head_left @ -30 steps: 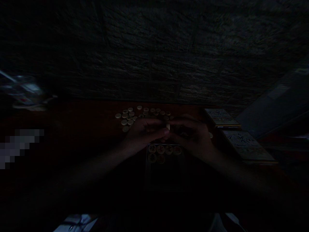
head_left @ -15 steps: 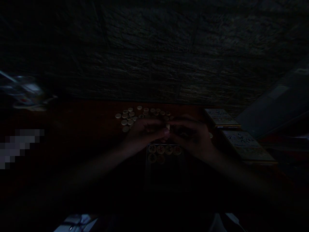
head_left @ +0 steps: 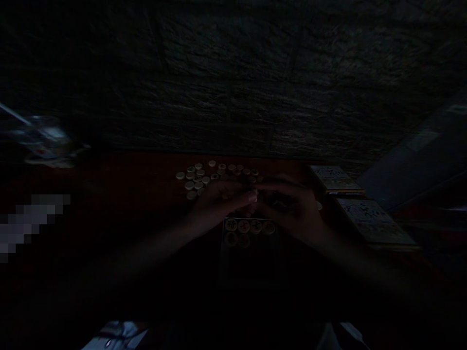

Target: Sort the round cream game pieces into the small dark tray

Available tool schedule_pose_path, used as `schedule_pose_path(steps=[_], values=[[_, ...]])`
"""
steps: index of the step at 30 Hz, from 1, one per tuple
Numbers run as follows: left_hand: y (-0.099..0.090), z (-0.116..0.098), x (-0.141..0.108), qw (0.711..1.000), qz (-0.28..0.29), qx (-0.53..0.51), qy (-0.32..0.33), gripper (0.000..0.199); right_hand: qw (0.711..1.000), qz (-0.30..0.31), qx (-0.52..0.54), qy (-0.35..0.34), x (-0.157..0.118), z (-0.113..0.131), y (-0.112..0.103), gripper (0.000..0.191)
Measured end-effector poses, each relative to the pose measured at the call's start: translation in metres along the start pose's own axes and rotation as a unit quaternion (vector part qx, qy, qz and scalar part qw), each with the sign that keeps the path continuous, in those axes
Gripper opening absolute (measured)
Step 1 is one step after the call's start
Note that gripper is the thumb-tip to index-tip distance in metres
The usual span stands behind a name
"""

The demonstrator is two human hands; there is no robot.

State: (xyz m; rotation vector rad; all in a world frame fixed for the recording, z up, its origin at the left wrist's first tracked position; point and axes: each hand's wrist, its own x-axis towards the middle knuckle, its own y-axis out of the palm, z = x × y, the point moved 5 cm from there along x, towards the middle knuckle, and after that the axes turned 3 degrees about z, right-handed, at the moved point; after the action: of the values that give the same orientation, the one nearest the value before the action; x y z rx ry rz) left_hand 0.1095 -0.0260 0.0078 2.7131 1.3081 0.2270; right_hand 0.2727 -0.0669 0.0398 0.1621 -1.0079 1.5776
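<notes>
Both hands meet above the far edge of a dark tray (head_left: pixel 251 265). A pale xiangqi piece (head_left: pixel 255 195) is pinched between them, mostly covered by fingers. My left hand (head_left: pixel 224 198) has its thumb and fingers closed on the piece from the left. From the right, the fingertips of my right hand (head_left: pixel 290 201) close on the same piece. Inside the tray, a row of round xiangqi pieces (head_left: pixel 243 226) lies face up with red and dark characters, and two more sit below it. Beyond my hands, several loose xiangqi pieces (head_left: pixel 199 179) are scattered on the table.
Two flat printed boxes (head_left: pixel 335 178) (head_left: pixel 375 221) lie at the right. Near my right hand rests a single piece (head_left: pixel 318 205). A clear cup with a straw (head_left: pixel 47 138) stands far left. A stone-textured wall (head_left: pixel 226 97) rises behind the table (head_left: pixel 127 180). The scene is very dark.
The view has shifted very slightly. Both hands stay together on the piece, with only a small change in finger position; the pieces in the tray have not moved.
</notes>
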Motion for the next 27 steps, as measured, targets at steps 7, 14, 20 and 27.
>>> schedule_pose_path(steps=[7,14,20,27], values=[[0.0038,-0.0082,-0.0019,1.0,-0.018,0.002,-0.009,0.015,1.0,-0.008,-0.012,-0.006,0.0014,0.0042,-0.0001,0.035],[0.0049,-0.0072,-0.001,1.0,0.007,-0.02,-0.006,0.018,1.0,-0.007,-0.023,-0.012,0.0015,0.0051,-0.0012,0.035],[0.0044,-0.0082,-0.0007,1.0,-0.004,-0.014,-0.007,0.021,0.999,-0.002,-0.034,-0.021,0.0029,0.0097,-0.001,0.035],[0.0014,-0.0042,0.0004,1.0,0.003,0.009,0.017,0.021,0.999,-0.006,-0.026,-0.037,0.0014,0.008,-0.0011,0.038]])
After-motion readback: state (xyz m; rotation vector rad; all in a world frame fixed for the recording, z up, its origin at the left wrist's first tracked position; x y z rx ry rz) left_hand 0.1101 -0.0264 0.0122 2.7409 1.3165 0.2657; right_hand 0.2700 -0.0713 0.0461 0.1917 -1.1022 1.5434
